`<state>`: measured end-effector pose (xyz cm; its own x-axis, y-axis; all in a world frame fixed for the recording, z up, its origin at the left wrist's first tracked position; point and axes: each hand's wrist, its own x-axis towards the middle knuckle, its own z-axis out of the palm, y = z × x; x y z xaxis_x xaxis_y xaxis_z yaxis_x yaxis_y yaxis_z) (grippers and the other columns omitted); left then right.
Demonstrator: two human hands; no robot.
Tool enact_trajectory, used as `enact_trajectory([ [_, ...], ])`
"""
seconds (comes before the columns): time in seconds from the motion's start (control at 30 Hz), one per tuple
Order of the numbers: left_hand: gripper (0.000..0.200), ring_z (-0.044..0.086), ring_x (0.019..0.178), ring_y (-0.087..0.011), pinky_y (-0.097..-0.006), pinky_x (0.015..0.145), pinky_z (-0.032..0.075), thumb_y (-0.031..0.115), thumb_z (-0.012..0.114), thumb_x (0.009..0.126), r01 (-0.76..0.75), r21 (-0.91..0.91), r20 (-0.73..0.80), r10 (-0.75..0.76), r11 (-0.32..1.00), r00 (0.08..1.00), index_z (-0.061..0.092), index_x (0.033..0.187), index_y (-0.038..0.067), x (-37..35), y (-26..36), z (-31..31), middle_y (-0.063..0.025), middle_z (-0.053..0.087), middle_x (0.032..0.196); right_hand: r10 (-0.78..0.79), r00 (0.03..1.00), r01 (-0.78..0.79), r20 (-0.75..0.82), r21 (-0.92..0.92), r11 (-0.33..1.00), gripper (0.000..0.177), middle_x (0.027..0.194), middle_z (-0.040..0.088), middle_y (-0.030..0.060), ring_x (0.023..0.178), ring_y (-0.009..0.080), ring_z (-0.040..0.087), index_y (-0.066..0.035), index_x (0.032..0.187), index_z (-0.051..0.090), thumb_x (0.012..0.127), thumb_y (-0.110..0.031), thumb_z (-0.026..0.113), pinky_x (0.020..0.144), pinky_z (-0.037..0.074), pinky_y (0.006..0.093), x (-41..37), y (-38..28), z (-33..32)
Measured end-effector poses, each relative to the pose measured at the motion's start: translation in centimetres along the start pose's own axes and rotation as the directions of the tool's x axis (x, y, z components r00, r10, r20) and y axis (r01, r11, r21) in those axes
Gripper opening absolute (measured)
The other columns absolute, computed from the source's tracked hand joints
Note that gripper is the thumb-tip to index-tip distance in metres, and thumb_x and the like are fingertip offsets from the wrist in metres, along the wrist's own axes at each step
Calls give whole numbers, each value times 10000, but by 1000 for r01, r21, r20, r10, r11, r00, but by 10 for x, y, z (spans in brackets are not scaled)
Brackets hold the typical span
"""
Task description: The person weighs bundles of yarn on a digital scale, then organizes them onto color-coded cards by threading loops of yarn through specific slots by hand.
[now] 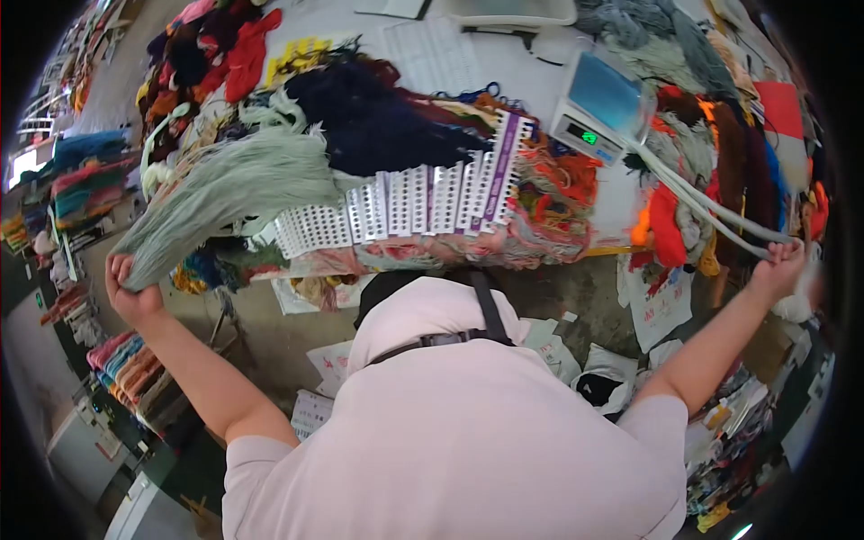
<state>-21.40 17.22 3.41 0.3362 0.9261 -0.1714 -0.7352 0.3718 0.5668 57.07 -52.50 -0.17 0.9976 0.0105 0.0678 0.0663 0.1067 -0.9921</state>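
Observation:
My left hand [135, 290] is closed around the lower end of a thick pale green hank of yarn [236, 184], which stretches up onto the table. At the far right, my right hand [778, 268] grips a thin bundle of pale yarn strands [697, 193]. The other end of these strands lies by the front edge of a digital scale [598, 103] with a lit green display. Between my hands, a row of white punched cards [396, 207], some with purple strips, lies in front of a dark navy yarn pile [373, 117].
Red yarn [250, 56] lies at the back left and grey-blue yarn [630, 27] at the back right. A white tray [513, 11] stands at the back. Tangled orange and pink yarn [549, 202] lines the front edge. Folded coloured yarn [135, 373] is stacked at lower left.

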Motion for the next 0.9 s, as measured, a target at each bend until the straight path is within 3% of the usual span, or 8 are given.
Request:
enact_trajectory([
  [0.03, 93, 478, 653, -118, -244, 676, 437, 3, 505, 890, 8, 40, 48, -10, 999, 999, 503, 983, 4, 11, 3, -15, -45, 477, 779, 13, 999, -15, -39, -44, 999, 195, 624, 337, -46, 504, 58, 316, -11, 912, 550, 919, -190, 473, 480, 279, 214, -55, -14, 71],
  [0.07, 161, 528, 693, -133, -263, 743, 477, 6, 567, 852, -106, 609, -296, 350, 786, 889, 532, 1008, 25, 11, -45, 12, -49, 537, 826, 71, 997, -65, 36, -151, 986, 216, 637, 341, -54, 524, 46, 325, -15, 948, 584, 914, -208, 494, 493, 281, 203, -86, -4, 110],
  [0.23, 316, 589, 739, -140, -281, 665, 507, 124, 721, 753, 477, 596, -329, -345, 646, 879, 636, 1052, 68, 35, -247, -90, -35, 642, 908, 448, 849, -247, 282, -538, 806, 273, 683, 445, -78, 578, 54, 396, -105, 1052, 681, 934, -287, 516, 525, 344, 215, -253, 150, 278],
  [0.27, 298, 593, 715, -136, -261, 650, 503, 120, 720, 757, 569, 566, -364, -439, 597, 822, 656, 1041, 58, 28, -285, -100, -46, 656, 945, 405, 778, -10, 480, -635, 773, 302, 723, 598, -1, 618, 85, 518, -82, 1004, 699, 925, -286, 491, 546, 415, 262, -278, 194, 298],
  [0.37, 268, 542, 600, -112, -252, 558, 462, 147, 690, 800, 605, 713, -421, -474, 355, 774, 665, 1052, 60, 2, -380, -120, -42, 648, 881, 620, 652, -264, 437, -635, 726, 267, 678, 624, 31, 562, 100, 561, -21, 931, 689, 884, -263, 588, 548, 458, 275, -370, 257, 369],
  [0.5, 380, 666, 661, -194, -332, 594, 512, 312, 747, 702, 452, 888, -453, -337, -88, 825, 657, 838, -31, -4, -434, -146, -157, 657, 701, 589, 623, -66, 515, -716, 695, 271, 655, 655, 84, 578, 172, 626, -22, 816, 694, 842, -278, 610, 577, 472, 309, -434, 312, 408],
  [0.63, 292, 649, 671, -191, -327, 595, 502, 231, 712, 733, 379, 923, -380, -315, -68, 870, 640, 830, -35, -2, -449, -176, -159, 657, 771, 565, 632, -1, 530, -728, 685, 251, 676, 666, 81, 654, 179, 650, -58, 853, 724, 798, -292, 653, 640, 480, 327, -464, 336, 425],
  [0.9, 76, 522, 516, -134, -273, 509, 413, 83, 597, 827, 664, 655, -324, -661, 359, 677, 599, 814, 8, 5, -430, -171, -38, 568, 657, 697, 638, -267, 328, -754, 600, 119, 710, 665, 17, 628, 90, 583, -28, 784, 712, 763, -144, 729, 604, 458, 241, -477, 361, 436],
])
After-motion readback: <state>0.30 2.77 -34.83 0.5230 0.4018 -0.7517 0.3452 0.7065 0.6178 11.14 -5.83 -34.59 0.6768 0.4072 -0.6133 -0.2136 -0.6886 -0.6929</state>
